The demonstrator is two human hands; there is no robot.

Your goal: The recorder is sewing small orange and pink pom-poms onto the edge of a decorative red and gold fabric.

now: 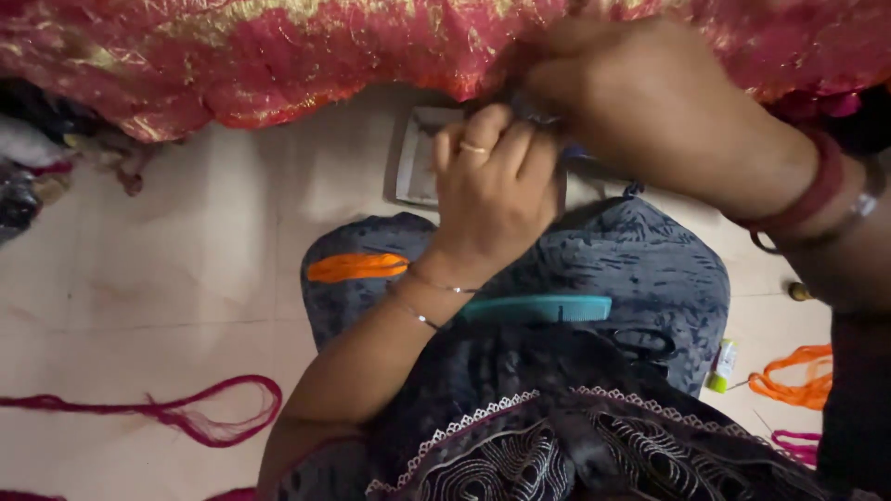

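With magenta yarn (186,413) lying on the floor (139,269) at left, the red fabric's (306,56) far edge is being pinched by the closed left hand (492,181) and right hand (650,102), and could be slipping if tugged unevenly.

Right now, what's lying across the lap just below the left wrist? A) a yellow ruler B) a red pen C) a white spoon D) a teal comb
D: a teal comb lies flat across the dark patterned cloth on the lap, just below the left hand with its bangles, beside a strip of orange thread.
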